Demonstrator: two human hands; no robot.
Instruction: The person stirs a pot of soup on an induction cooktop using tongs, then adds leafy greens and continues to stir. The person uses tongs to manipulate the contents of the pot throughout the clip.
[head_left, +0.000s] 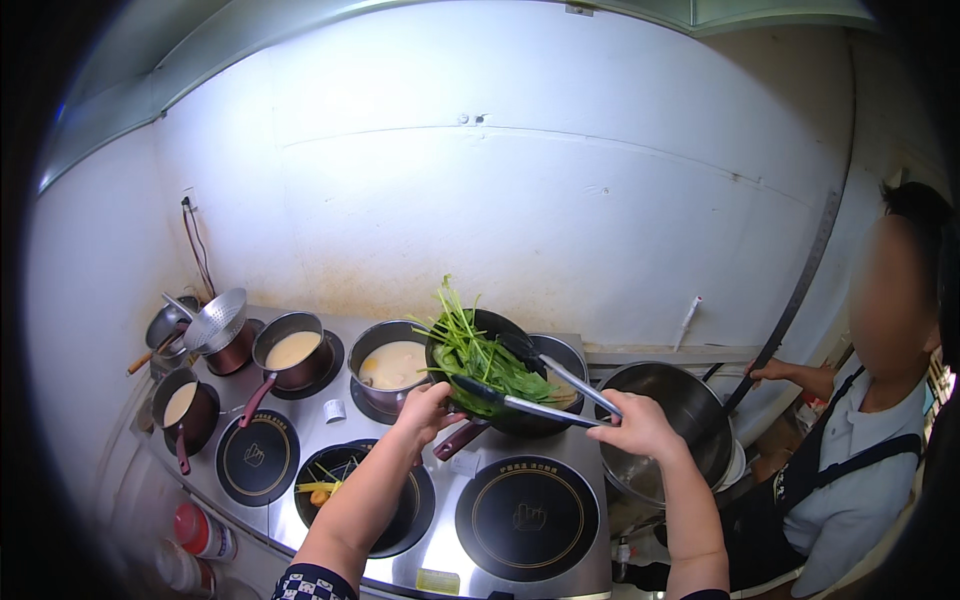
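Observation:
My left hand (429, 411) grips the near left rim of a black bowl (499, 324) heaped with leafy green vegetables (480, 367). The bowl is tilted above the induction cooktop, and their pale stems stick up past its far rim. In my right hand (637, 426) is a pair of metal tongs (559, 413) with dark tips, spread at the greens. Behind and partly beneath the bowl stands a saucepan (574, 358), mostly hidden. Just left, another saucepan (360, 352) holds milky broth (394, 365) with pieces in it.
Saucepans of pale liquid (285, 330) (160, 397) stand at left, near a perforated strainer (219, 321). A black bowl (405, 517) with yellow pieces lies below my left forearm. Beside bare hob plates (527, 517), a large metal pot (645, 382) stands right; a person (862, 450) holds a long dark bar (795, 307).

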